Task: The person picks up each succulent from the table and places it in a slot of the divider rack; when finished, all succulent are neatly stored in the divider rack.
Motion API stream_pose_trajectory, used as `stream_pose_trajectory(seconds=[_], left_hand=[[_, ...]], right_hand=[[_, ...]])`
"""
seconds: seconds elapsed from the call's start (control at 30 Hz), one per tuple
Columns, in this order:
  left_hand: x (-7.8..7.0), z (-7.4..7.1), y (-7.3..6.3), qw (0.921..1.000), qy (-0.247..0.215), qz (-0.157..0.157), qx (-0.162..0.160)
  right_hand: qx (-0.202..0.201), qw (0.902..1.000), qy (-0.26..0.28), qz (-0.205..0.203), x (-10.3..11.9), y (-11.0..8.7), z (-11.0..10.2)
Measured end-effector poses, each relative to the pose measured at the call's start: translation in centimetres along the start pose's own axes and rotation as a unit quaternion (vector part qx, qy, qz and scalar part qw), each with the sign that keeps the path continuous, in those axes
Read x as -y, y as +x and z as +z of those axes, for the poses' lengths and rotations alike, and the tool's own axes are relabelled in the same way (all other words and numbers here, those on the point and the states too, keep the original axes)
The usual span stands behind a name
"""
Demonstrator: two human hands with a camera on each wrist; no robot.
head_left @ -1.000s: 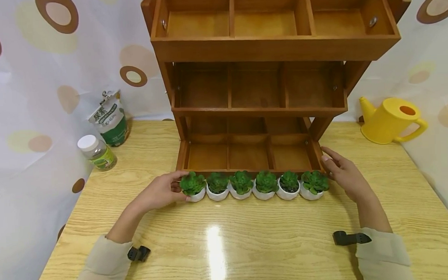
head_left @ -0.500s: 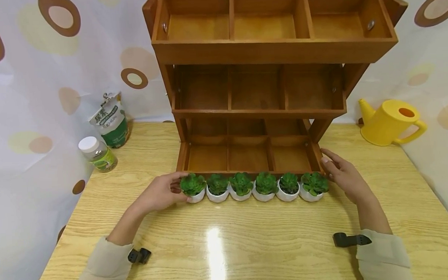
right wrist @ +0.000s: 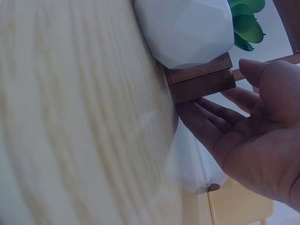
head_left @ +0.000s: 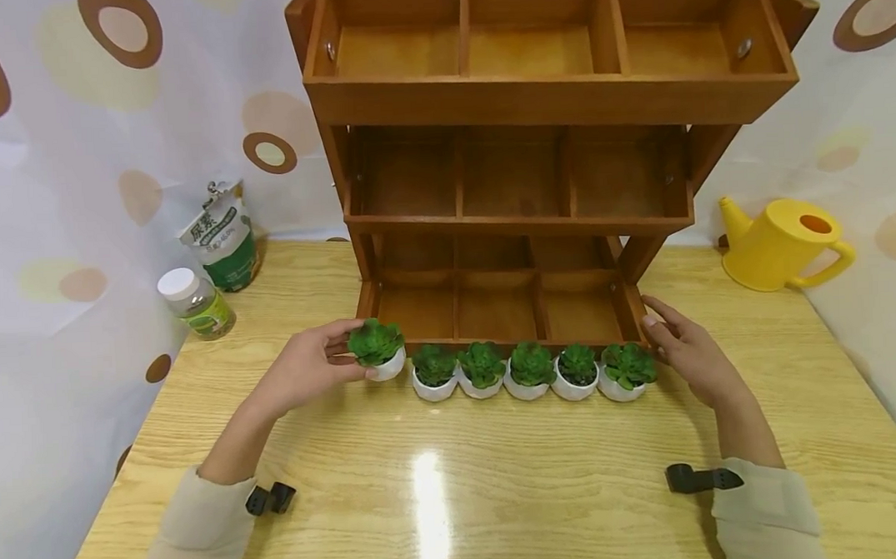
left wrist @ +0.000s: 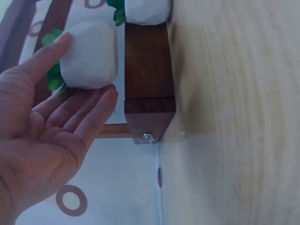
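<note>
My left hand [head_left: 302, 371] pinches a small potted succulent [head_left: 378, 345] between thumb and fingers. The pot is raised off the table, level with the lower tier's left front corner. In the left wrist view its white faceted pot [left wrist: 89, 58] sits above the fingers, apart from the wooden end piece [left wrist: 149, 65]. Several matching potted succulents [head_left: 530, 368] stand in a row before the brown wooden shelf [head_left: 553, 101]. At the lower tier's right front corner, my right hand [head_left: 689, 356] touches the wood with relaxed fingers. The rightmost pot [right wrist: 187, 33] stands beside that hand.
The shelf has three tiers, each split into compartments by dividers. A yellow watering can [head_left: 780, 244] stands at the right. On the left are a white-lidded jar [head_left: 197, 305] and a green-and-white pouch [head_left: 224, 243]. A patterned cloth hangs behind the wooden table [head_left: 532, 493].
My left hand has lifted the leftmost potted succulent out of the row, up and slightly left, toward the shelf. The right hand and the other pots have stayed in place.
</note>
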State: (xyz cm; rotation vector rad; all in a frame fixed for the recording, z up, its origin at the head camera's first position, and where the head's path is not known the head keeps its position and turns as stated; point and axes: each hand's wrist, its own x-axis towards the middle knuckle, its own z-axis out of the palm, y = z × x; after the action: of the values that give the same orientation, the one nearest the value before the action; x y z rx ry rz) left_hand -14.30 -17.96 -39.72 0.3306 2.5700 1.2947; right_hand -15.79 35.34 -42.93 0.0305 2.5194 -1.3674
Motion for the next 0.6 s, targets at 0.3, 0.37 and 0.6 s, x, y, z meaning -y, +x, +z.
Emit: stream_pose_trajectory(seconds=[0.3, 0.37, 0.6], left_hand=[[-1.1, -0.8, 1.6, 0.9992, -0.012, -0.015, -0.035], [-1.4, -0.8, 2.1, 0.9989, -0.013, -0.023, -0.038], [-1.9, -0.5, 3.7, 0.9983, -0.022, -0.022, -0.049]], right_hand=[[0.003, 1.0000, 0.002, 0.001, -0.2, 0.1, -0.1], [0.004, 1.0000, 0.005, 0.001, -0.2, 0.1, -0.1], [0.005, 0.9999, 0.013, 0.004, -0.4, 0.3, 0.0]])
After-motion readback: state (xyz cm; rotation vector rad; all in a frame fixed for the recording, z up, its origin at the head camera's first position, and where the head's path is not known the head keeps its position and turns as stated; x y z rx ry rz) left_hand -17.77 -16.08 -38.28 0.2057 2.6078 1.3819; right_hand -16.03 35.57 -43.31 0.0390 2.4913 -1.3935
